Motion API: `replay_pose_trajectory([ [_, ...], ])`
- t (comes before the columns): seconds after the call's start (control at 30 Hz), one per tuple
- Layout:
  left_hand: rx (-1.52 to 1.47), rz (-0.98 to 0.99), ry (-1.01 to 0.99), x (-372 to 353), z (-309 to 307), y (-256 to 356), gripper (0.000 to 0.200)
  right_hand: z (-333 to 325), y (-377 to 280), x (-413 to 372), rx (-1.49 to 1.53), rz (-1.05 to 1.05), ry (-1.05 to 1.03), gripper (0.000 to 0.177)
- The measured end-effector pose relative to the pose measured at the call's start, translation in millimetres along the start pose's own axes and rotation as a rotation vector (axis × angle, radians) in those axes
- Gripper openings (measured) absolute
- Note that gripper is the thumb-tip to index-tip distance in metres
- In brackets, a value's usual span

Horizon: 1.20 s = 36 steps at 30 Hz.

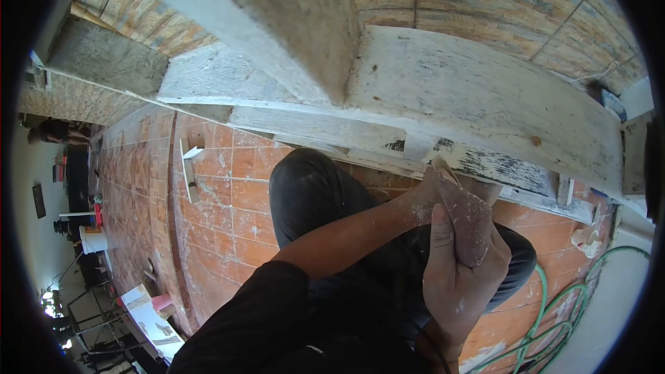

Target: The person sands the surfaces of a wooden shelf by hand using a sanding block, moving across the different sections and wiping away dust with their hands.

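Observation:
My right hand (pixel 460 284) is closed, its thumb pressed on a dusty reddish-brown sheet that looks like folded sandpaper (pixel 470 227). White dust covers the sheet. From the lower left my left arm reaches across my knees, and its dusty left hand (pixel 431 190) lies just beyond the sheet; its fingers are mostly hidden behind it. Past both hands is a pale wooden board (pixel 495 164) with worn paint and dark streaks. Above it runs a wide whitish beam (pixel 478 90), joined by a slanted post (pixel 298 21).
Orange floor tiles (pixel 208 218) are spotted with white. A small wood piece (pixel 188 170) lies to the left. A green hose (pixel 547 332) coils at the lower right. Stone-patterned wall tiles (pixel 478 0) stand behind the beam. A white bucket (pixel 93 239) and another person (pixel 59 131) appear far left.

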<state>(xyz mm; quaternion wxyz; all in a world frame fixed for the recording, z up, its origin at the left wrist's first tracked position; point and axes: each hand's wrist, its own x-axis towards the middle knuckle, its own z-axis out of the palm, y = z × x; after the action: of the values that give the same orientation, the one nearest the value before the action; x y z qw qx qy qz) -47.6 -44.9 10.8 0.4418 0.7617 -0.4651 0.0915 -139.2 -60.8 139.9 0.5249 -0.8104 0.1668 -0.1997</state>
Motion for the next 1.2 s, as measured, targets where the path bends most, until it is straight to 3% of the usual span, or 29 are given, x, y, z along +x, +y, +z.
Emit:
replay_pose_trajectory([
  [0.2, -0.033, 0.017, -0.003, 5, 0, 3, 0.014, 1, 6, 1, -0.040, -0.155, 0.060, 0.027],
  [0.3, -0.043, 0.016, -0.010, 5, 1, 4, 0.014, 0, -8, 0, -0.037, 0.006, 0.031, 0.018],
  [0.53, -0.055, 0.015, -0.014, 2, -1, 3, 0.015, -2, -11, 6, -0.241, -0.047, 0.001, 0.019],
  [0.9, -0.072, 0.029, -0.016, -4, -2, 5, 0.015, 2, -22, 25, -0.416, -0.107, -0.207, 0.021],
  [1.0, -0.087, 0.020, 0.007, -2, -1, 4, 0.015, 2, -21, 15, -0.240, -0.161, -0.124, 0.024],
  [1.2, -0.128, -0.004, 0.050, -2, 0, 6, 0.015, 12, -19, 23, -0.247, -0.206, -0.058, 0.011],
])
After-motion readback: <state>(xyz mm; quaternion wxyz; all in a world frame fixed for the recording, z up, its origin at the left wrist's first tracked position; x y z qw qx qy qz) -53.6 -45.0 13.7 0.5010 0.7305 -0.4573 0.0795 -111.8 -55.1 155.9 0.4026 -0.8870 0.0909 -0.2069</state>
